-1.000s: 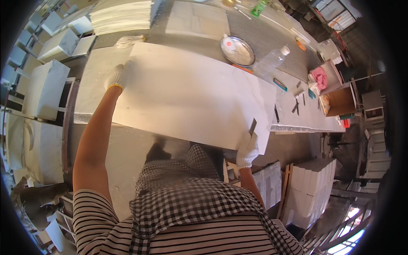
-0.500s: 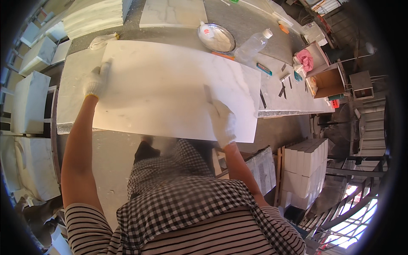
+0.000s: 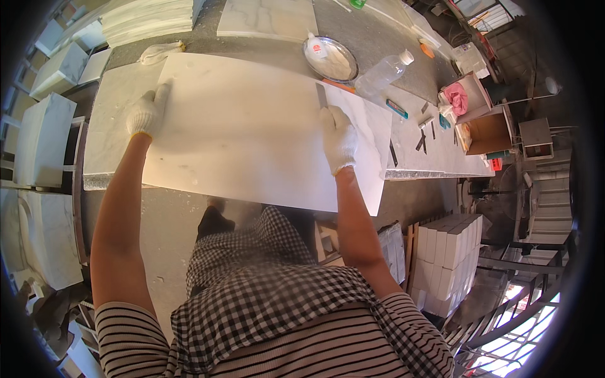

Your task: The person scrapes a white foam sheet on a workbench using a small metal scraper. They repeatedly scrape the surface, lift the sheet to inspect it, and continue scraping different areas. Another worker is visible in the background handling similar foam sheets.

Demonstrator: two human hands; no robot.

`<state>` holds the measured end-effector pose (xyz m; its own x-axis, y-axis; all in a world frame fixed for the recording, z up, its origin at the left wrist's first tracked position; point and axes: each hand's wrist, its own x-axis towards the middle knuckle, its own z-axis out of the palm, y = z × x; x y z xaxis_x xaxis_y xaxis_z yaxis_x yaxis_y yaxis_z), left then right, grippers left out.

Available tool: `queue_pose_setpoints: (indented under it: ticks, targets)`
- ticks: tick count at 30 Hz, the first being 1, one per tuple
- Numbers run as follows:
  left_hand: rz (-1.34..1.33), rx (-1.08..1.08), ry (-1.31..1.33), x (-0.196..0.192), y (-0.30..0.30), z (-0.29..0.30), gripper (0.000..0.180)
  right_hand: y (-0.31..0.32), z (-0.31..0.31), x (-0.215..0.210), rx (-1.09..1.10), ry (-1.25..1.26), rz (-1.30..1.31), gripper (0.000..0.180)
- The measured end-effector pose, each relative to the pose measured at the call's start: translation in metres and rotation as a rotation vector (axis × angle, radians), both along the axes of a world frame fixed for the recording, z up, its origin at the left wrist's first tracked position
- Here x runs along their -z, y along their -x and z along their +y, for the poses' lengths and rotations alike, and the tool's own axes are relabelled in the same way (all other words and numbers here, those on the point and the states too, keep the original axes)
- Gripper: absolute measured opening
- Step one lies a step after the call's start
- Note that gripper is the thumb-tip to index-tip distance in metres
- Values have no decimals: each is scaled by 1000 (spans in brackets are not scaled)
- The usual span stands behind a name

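Note:
A wide white marble slab (image 3: 246, 126) with faint grey veins lies across the worktable in front of me, its near edge overhanging. My left hand (image 3: 148, 113), in a white knit glove, rests at the slab's left edge with its fingers stretched along it. In my right hand (image 3: 340, 138), gloved the same way, is a flat grey metal scraper blade (image 3: 321, 96). The hand is closed round its lower end, over the right part of the slab, and the blade points away from me. The covered end of the blade is hidden by the glove.
Beyond the slab stand a metal bowl (image 3: 345, 74) with a small white bottle (image 3: 316, 48) and a clear plastic bottle (image 3: 381, 74). A teal cutter (image 3: 397, 109) and dark blades (image 3: 421, 142) lie rightward. Stacked slabs (image 3: 148, 22) are far left; white blocks (image 3: 441, 258) stand right.
My right hand has moved away from me across the slab with the scraper blade, from near the front edge toward the far edge. My left hand stays at the slab's left edge.

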<state>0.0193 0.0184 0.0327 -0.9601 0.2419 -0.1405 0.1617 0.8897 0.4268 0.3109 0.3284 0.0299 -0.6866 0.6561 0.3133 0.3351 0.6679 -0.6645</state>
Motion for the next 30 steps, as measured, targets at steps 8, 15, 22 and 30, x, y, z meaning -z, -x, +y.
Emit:
queue_pose_setpoints:
  ticks: [8,15,22,30]
  targets:
    - [5,-13,-22,1,-1,0,77,-1,18,3,-118,-146,-8,31]
    - [22,-17,37,-3,-2,2,76,4,17,-14,-73,112,118,29]
    - [30,-20,53,-2,-2,2,76,40,34,40,-56,230,220,29]
    - [13,-43,19,-4,-4,3,78,85,58,71,736,-2614,-832,20]
